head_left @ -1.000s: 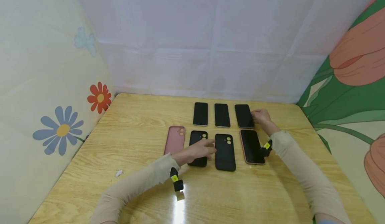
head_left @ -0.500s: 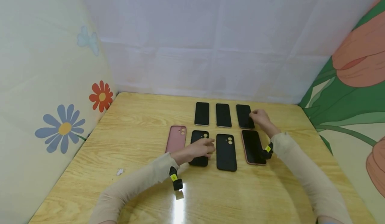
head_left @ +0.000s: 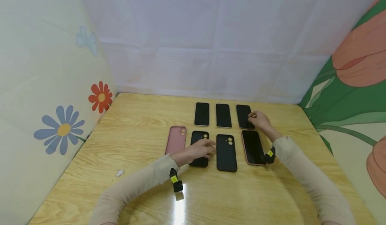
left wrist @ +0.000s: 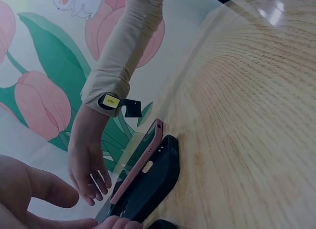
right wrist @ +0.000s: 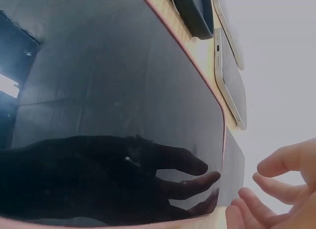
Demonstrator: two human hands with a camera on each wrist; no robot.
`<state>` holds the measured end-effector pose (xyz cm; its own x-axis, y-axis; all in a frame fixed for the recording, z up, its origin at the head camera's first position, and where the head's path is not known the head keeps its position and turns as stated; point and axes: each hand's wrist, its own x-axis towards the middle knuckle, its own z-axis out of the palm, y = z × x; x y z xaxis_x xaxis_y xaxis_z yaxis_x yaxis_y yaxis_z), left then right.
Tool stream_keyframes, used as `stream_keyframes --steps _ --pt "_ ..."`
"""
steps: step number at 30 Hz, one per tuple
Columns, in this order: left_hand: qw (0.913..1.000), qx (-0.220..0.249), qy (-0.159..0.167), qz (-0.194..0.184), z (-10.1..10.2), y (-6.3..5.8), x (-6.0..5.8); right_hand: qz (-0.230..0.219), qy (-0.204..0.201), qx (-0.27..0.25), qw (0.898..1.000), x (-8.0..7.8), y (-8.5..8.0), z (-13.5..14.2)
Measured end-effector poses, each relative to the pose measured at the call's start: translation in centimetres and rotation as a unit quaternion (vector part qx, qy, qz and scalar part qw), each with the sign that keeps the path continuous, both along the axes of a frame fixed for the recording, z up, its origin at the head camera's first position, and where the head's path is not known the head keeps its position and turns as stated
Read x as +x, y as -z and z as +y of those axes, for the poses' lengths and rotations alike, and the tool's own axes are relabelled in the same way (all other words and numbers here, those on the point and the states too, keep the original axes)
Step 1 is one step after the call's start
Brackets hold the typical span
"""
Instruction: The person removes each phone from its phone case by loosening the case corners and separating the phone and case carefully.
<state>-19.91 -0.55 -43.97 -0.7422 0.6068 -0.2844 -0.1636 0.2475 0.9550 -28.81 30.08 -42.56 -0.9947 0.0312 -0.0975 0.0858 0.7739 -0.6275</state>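
4 phones [head_left: 223, 115] | 3 cases [head_left: 227, 153] | slim gaps between, table [head_left: 132, 131] broad leftward | hands, left [head_left: 200, 150] and right [head_left: 260, 120], relaxed, holding nothing

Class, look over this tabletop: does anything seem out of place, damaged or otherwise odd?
One thing: a small whitish patch on the wooden table, near the left sleeve. It interrupts the wood grain; scrap or worn spot, I cannot tell. The phones and cases lie in two rows, with no plain damage.

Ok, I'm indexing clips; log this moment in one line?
right hand: near rear-right phone | left hand: over left black case
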Motion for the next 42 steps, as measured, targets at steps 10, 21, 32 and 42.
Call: stream_keyframes --steps 10,21,32,42 --pt "0.9995 0.008 0.018 0.023 -0.2 0.2 -0.2 -0.009 -0.035 0.013 0.999 1.2 0.1 0.1" --pt "0.9996 0.009 0.015 0.021 -0.2 0.1 -0.1 -0.022 -0.065 0.044 0.997 2.2 0.5 0.5" --pt "0.9996 0.008 0.017 0.022 -0.3 0.1 0.1 -0.074 -0.057 0.088 0.992 3.6 0.7 0.3" --pt "0.9996 -0.003 0.017 0.022 -0.1 0.1 0.3 -0.083 -0.088 0.186 0.975 5.2 0.5 -0.9"
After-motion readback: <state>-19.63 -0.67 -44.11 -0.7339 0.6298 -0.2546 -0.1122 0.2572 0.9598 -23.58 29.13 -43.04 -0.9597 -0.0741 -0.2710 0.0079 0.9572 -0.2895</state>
